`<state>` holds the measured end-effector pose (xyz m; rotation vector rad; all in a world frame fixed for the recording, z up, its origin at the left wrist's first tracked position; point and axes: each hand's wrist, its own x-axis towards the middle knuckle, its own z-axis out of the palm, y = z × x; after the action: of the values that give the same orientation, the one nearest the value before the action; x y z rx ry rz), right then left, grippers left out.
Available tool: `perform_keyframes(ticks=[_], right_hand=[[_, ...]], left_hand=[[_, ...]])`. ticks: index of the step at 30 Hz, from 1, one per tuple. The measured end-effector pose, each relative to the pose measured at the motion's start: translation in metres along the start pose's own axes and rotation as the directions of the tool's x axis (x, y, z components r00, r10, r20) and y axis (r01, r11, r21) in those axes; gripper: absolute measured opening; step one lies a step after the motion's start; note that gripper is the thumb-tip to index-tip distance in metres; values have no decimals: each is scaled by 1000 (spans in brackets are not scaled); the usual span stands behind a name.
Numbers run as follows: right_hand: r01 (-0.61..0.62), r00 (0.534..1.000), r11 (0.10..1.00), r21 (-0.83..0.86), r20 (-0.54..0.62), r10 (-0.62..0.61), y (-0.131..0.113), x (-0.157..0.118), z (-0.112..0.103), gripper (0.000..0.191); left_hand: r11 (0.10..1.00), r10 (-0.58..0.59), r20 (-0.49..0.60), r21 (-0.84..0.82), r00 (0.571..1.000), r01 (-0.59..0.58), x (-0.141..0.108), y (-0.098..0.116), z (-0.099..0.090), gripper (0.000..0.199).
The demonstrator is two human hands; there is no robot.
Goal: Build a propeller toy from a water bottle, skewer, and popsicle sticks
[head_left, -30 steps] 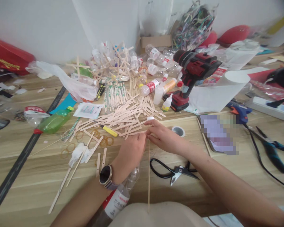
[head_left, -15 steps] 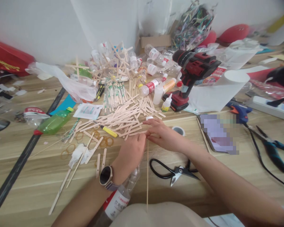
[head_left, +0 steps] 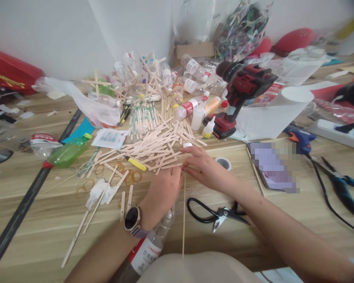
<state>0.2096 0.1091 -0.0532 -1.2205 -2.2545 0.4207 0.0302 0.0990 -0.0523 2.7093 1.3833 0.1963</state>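
Observation:
My left hand (head_left: 166, 184), with a watch at the wrist, is closed, and its fingertips meet those of my right hand (head_left: 202, 167). Both pinch around the far end of a thin wooden stick (head_left: 184, 216) that runs back toward my body; the exact grip is hidden. Under my left wrist lies a clear plastic bottle (head_left: 147, 251) with a red and white label, partly covered by the arm. A white cap (head_left: 187, 145) shows just beyond my right fingers. Black-handled scissors (head_left: 224, 214) lie below my right forearm.
Flat wooden craft sticks (head_left: 147, 147) are heaped ahead, with a yellow cutter (head_left: 136, 163) and rubber bands (head_left: 133, 176) nearby. A red drill (head_left: 236, 92) stands behind a glue bottle (head_left: 209, 128). To the right are a tape roll (head_left: 223, 163), a phone (head_left: 271, 169) and pliers (head_left: 342, 188).
Almost nothing differs. My hands stay together at the stick's far end, and the view has shifted very slightly.

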Motion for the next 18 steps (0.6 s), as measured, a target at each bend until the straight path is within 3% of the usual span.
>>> perform_keyframes(ticks=[7, 18], right_hand=[[36, 997, 997, -65, -66, -40, 0, 0, 1, 16], [-38, 999, 999, 18, -29, 38, 2, -7, 4, 14]], left_hand=[[999, -16, -18, -39, 1000, 15, -1, 1, -3, 14], [952, -133, 62, -271, 989, 145, 1, 0, -2, 11]])
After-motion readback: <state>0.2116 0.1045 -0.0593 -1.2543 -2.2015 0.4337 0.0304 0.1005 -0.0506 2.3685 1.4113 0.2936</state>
